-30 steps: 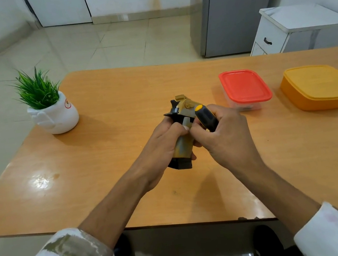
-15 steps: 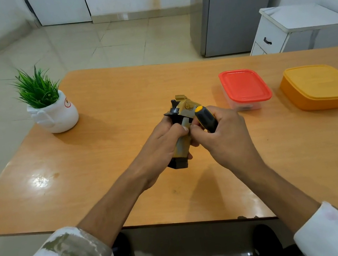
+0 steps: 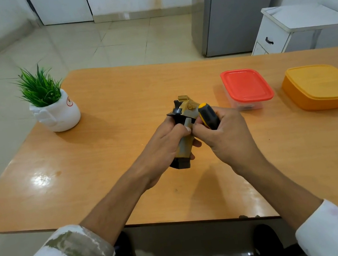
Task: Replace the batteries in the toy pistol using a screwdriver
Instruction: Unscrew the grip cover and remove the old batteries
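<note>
Gripping the toy pistol (image 3: 188, 111) round its handle, just above the table (image 3: 125, 168): left hand (image 3: 162, 148).
Touching it: right hand (image 3: 227, 136), fingers wrapped round the black-and-yellow screwdriver (image 3: 208, 115); the tip is hidden.
Step, as judged: working the battery-cover screw. The next move calls for a seated tip and steady turning pressure.
Beyond the right hand: red-lidded container (image 3: 245, 85), orange tub (image 3: 321, 86).
Far off the left hand: potted plant (image 3: 53, 102).

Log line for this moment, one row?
left hand grips toy pistol | right hand holds screwdriver at pistol | tip hidden
</note>
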